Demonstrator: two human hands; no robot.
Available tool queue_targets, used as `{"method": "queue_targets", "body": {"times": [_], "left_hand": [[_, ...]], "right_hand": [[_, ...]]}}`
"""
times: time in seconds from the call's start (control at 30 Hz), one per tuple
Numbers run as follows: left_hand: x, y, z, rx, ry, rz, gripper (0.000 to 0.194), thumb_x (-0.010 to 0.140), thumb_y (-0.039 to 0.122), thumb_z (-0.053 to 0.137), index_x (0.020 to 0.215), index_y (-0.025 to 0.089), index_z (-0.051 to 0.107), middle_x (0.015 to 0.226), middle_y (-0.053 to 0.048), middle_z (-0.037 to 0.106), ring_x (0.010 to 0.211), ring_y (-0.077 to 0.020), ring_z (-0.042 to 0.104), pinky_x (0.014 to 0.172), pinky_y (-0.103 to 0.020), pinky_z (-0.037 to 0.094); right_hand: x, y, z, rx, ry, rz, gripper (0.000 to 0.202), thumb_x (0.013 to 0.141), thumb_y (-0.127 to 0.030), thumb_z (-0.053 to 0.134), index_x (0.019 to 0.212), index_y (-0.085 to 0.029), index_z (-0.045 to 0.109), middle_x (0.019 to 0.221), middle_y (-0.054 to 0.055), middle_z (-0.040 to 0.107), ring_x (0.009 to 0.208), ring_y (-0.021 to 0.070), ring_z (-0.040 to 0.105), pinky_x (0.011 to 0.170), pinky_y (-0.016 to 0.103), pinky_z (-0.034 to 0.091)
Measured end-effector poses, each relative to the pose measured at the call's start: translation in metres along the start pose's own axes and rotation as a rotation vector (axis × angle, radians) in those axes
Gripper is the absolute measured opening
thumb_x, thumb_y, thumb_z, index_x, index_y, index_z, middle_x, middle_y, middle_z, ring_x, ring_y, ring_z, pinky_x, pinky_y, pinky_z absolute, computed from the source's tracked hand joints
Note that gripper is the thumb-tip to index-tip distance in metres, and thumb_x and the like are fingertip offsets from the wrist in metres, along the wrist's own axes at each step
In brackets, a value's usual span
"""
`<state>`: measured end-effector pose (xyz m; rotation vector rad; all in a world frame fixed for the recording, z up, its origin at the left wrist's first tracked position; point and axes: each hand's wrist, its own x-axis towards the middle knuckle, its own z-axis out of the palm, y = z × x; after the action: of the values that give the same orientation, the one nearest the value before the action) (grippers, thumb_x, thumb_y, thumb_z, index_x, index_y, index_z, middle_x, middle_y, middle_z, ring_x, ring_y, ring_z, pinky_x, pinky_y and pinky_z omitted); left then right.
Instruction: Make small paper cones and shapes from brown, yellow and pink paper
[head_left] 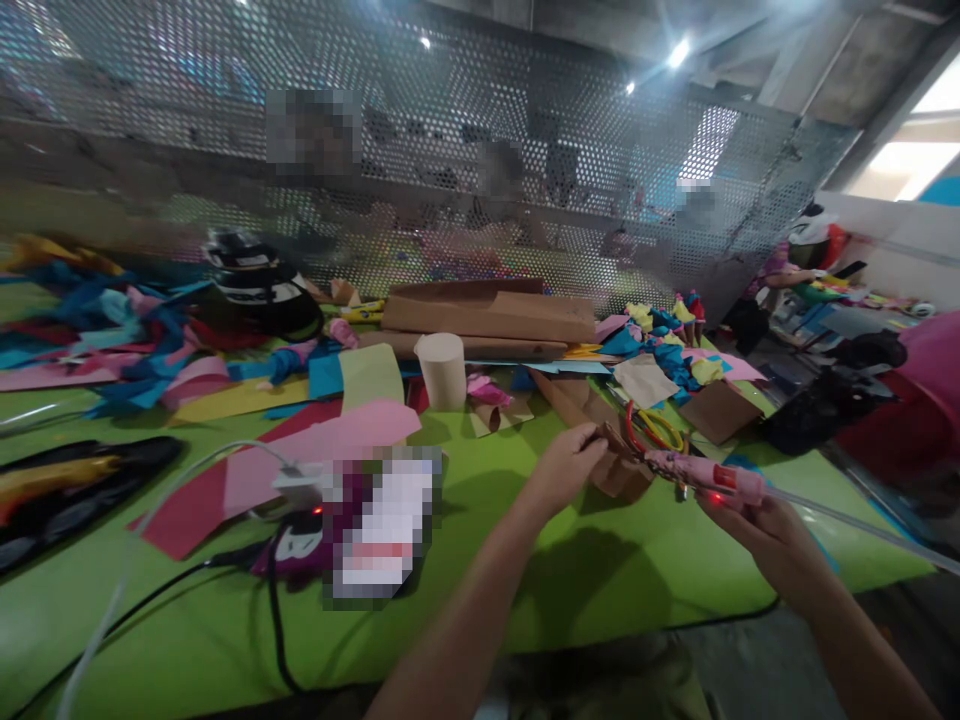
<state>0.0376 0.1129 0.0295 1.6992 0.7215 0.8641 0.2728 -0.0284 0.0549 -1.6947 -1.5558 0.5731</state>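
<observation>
My left hand (568,468) grips a folded piece of brown paper (621,474) above the green table, fingers closed on its upper edge. A pink hot glue gun (709,476) is in my right hand (772,540), a red light glowing near its grip. Its front end points left at the brown paper; whether the tip touches it, I cannot tell. Just behind the paper lie red and yellow loops of cord or wire (660,428). Nearby at the back left is a small pink paper flower (487,392) on a brown roll.
A cream cylinder (442,372) stands before folded brown paper (487,315). Coloured paper sheets (322,440) spread leftward. A purple power strip (300,545) with cables and a pixelated phone-like object (386,525) lie front left. Behind rises a perforated metal screen (450,120); people are visible at right.
</observation>
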Motion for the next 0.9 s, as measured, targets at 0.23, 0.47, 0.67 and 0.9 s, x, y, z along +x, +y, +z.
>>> {"method": "queue_targets", "body": {"times": [0.23,0.47,0.67,0.9], "left_hand": [[-0.002,0.004,0.0,0.033,-0.038,-0.028,0.023,0.089,0.028,0.048,0.092,0.016,0.068,0.091,-0.004,0.071,0.085,-0.0201,0.061,0.081,-0.03,0.047],[-0.002,0.003,0.0,0.024,-0.03,-0.01,0.023,0.089,0.027,0.048,0.091,0.015,0.068,0.091,-0.004,0.07,0.084,-0.0197,0.06,0.081,-0.029,0.045],[-0.003,0.005,0.003,0.114,-0.1,-0.009,0.021,0.09,0.025,0.048,0.09,0.017,0.067,0.091,-0.005,0.07,0.085,-0.0204,0.06,0.075,-0.027,0.045],[-0.006,0.013,0.003,0.234,-0.146,-0.009,0.021,0.092,0.023,0.047,0.088,0.018,0.067,0.091,-0.005,0.071,0.084,-0.0205,0.061,0.072,-0.027,0.042]], "right_hand": [[0.005,-0.006,0.002,0.051,-0.024,-0.025,0.041,0.092,-0.05,0.064,0.124,-0.026,0.072,0.128,0.007,0.073,0.118,0.0342,0.066,0.099,0.043,0.056],[0.003,-0.007,-0.002,0.049,-0.023,-0.023,0.04,0.091,-0.051,0.065,0.12,-0.025,0.075,0.127,0.008,0.074,0.119,0.0353,0.066,0.104,0.045,0.053],[0.004,-0.008,0.003,0.037,-0.003,-0.021,0.041,0.093,-0.05,0.063,0.122,-0.023,0.073,0.128,0.008,0.073,0.117,0.0341,0.067,0.099,0.043,0.055],[0.008,-0.013,0.006,0.072,0.002,-0.036,0.041,0.091,-0.052,0.066,0.117,-0.022,0.075,0.122,0.009,0.075,0.113,0.0332,0.069,0.097,0.04,0.056]]}}
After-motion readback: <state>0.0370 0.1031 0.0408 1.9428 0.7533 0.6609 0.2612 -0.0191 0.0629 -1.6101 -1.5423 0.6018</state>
